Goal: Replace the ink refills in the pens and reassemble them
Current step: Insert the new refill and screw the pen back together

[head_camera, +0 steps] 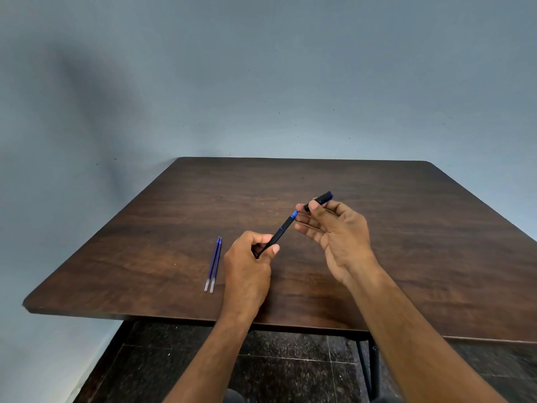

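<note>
Nearest, dark speckled floor tiles (290, 370) under the desk's near edge. On the brown wooden desk (406, 257), left of centre, two blue ink refills (213, 263) side by side, touching, clear ends toward the near edge, tips pointing away. Just right of them, left hand (250, 266), fingers curled round the lower end of a black pen barrel (280, 231), held above the desk, tilted up to the right, blue tip uppermost. Beyond, right hand (334, 228), palm turned left, thumb and forefinger pinching the black pen cap (319, 199), other fingers loosely extended near the pen tip. Cap and tip apart. Behind the desk, blue-grey wall (261, 82).
</note>
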`<state>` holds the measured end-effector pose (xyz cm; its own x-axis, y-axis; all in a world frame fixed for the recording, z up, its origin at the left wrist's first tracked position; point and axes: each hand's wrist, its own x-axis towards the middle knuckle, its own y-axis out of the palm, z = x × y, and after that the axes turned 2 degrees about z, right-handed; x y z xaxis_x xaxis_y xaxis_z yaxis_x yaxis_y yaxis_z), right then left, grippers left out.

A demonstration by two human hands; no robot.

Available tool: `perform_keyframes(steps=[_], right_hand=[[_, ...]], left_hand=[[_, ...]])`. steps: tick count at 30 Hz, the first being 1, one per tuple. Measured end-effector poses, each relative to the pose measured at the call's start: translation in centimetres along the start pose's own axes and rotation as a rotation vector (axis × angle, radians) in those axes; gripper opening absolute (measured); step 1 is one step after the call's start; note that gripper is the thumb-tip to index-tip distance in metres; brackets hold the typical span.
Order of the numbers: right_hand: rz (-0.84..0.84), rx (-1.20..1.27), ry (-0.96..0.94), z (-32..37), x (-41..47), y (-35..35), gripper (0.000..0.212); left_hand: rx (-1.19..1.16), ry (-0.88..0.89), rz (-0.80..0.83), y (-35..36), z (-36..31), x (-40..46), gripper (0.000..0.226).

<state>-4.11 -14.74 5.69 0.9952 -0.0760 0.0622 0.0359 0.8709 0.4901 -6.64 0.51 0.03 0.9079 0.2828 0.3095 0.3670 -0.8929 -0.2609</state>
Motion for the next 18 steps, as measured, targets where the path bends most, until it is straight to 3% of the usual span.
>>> perform_keyframes(steps=[8,18], right_hand=[[0.022,-0.053,0.035,-0.7,0.1,-0.1,0.008],[0.059,-0.139,0.102,-2.0,0.0,-0.1,0.021]], left_hand=[[0.007,0.008,0.011,0.1,0.0,0.0,0.023],[-0.027,-0.014,0.037,-0.1,-0.3,-0.2,0.014]])
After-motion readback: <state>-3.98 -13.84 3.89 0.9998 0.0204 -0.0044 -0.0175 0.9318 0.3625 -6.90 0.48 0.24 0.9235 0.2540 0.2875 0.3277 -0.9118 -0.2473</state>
